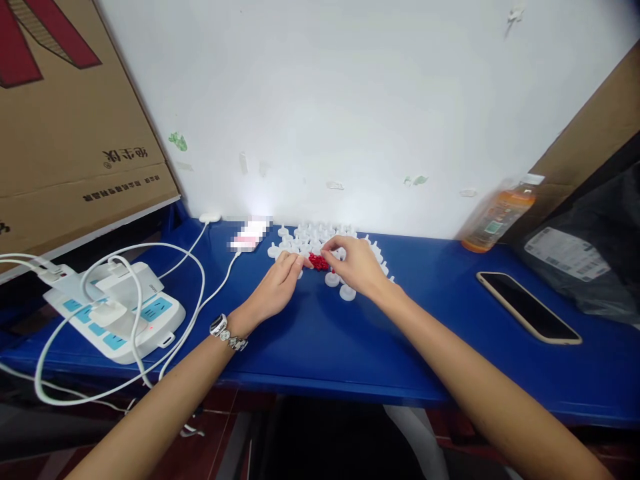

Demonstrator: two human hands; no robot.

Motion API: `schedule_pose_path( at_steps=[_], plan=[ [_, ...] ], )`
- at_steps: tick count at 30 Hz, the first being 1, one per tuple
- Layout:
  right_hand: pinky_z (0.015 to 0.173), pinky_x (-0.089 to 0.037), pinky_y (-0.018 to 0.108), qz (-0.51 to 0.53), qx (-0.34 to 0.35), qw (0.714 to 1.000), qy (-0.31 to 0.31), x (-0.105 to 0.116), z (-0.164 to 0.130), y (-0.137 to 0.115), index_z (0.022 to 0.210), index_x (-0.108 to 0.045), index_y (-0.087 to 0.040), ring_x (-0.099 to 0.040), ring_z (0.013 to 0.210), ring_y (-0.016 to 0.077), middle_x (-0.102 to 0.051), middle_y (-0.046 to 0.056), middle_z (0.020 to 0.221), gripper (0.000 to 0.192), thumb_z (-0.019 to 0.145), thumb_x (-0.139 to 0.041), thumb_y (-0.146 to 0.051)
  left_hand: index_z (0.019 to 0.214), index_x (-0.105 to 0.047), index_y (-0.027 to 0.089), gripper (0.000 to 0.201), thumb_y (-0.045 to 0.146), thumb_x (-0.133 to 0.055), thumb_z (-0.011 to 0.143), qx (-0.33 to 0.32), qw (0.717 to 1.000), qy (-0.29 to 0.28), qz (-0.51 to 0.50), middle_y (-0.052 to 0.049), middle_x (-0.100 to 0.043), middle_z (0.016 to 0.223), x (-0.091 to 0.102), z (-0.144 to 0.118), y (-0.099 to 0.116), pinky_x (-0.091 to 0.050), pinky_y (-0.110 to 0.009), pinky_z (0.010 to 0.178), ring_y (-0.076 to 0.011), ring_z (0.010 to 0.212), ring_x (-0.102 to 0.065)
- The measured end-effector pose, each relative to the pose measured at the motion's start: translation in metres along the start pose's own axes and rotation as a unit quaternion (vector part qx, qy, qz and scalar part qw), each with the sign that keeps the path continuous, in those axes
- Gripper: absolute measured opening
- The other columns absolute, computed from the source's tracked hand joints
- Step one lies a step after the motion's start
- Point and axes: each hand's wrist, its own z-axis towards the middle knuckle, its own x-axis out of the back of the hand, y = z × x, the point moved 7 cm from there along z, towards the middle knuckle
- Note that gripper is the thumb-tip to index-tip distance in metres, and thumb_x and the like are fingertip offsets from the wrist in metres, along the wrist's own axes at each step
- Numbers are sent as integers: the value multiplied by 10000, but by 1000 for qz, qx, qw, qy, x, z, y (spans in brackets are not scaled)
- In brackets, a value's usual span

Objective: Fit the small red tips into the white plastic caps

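Note:
A small heap of red pieces (319,261), too small to name, lies on the blue table between my hands. Many translucent white plastic caps with thin spouts (313,231) stand in a cluster behind and around it. My left hand (280,283) is closed at the heap's left edge, fingertips pressed together; a bit of white plastic shows below them. From the right, my right hand (359,263) pinches its thumb and forefinger above the heap, and what lies between them is hidden. Just below that hand sit two white caps (347,292) on the table.
At left, a white power strip (120,320) and looping white cables crowd the blue table (310,353). A lit, pixelated phone (249,235) lies near the wall. To the right are an orange drink bottle (503,212), a dark-screened phone (527,307) and a grey parcel bag (590,247).

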Motion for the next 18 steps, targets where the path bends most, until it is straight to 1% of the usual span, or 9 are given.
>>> schedule_pose_path(
  at_steps=[2, 3, 5, 7, 8, 10, 13, 16, 18],
  plan=[
    [741, -462, 342, 126, -25, 992, 11, 4, -5, 5, 883, -693, -207, -661, 785, 201, -733, 35, 822, 138, 892, -595, -304, 1051, -640, 218, 432, 429, -263, 1055, 4, 1000, -16, -8, -47, -597, 1010, -3, -2, 4, -462, -367, 969, -193, 985, -593],
    [711, -470, 326, 172, -32, 984, 13, 4, -7, 6, 888, -688, -203, -666, 753, 191, -729, 31, 797, 137, 883, -609, -315, 1050, -625, 216, 389, 447, -312, 1042, 8, 1000, -27, -12, -43, -597, 1004, -5, -3, 5, -482, -359, 918, -188, 930, -597],
    [682, -476, 306, 227, -40, 973, 18, 2, -10, 8, 881, -690, -197, -665, 736, 180, -724, 31, 780, 148, 863, -641, -336, 1100, -577, 218, 282, 452, -474, 982, 19, 998, -54, -24, -28, -601, 977, -10, -5, 6, -508, -327, 761, -163, 762, -582],
    [671, -475, 294, 257, -44, 965, 16, -1, -12, 9, 867, -703, -193, -655, 731, 170, -725, 33, 786, 176, 851, -662, -364, 1166, -516, 223, 301, 377, -578, 915, 21, 997, -70, -32, -6, -594, 915, -13, -7, 5, -478, -295, 634, -138, 635, -533],
    [666, -475, 290, 271, -47, 961, 7, -4, -12, 8, 865, -711, -192, -649, 728, 165, -727, 34, 793, 196, 849, -666, -382, 1181, -491, 221, 315, 334, -579, 900, 19, 997, -72, -31, 7, -583, 868, -14, -7, 5, -458, -286, 602, -135, 606, -517],
    [650, -477, 282, 305, -54, 951, -18, -10, -13, 6, 867, -722, -187, -640, 714, 158, -728, 37, 798, 240, 842, -675, -421, 1164, -464, 213, 278, 281, -527, 902, 13, 997, -68, -25, 24, -558, 789, -16, -7, 5, -434, -279, 589, -145, 607, -524],
    [600, -480, 268, 357, -70, 930, -50, -17, -14, 3, 893, -714, -184, -630, 673, 149, -721, 37, 788, 303, 792, -731, -469, 1146, -420, 215, 274, 234, -500, 884, 4, 997, -77, -19, 31, -565, 762, -19, -8, 7, -413, -275, 580, -156, 620, -552],
    [532, -459, 251, 393, -93, 913, -63, -22, -15, 3, 829, -673, -179, -607, 598, 136, -694, 23, 711, 371, 709, -803, -505, 1128, -382, 226, 348, 151, -510, 813, -10, 997, -82, -7, 48, -569, 741, -22, -8, 13, -375, -261, 550, -145, 583, -541],
    [510, -444, 243, 405, -106, 905, -68, -25, -16, 4, 777, -648, -175, -596, 571, 128, -682, 19, 675, 398, 682, -821, -521, 1093, -372, 232, 351, 132, -521, 791, -15, 997, -78, -7, 58, -580, 728, -22, -8, 18, -348, -248, 528, -130, 550, -519]
  ],
)
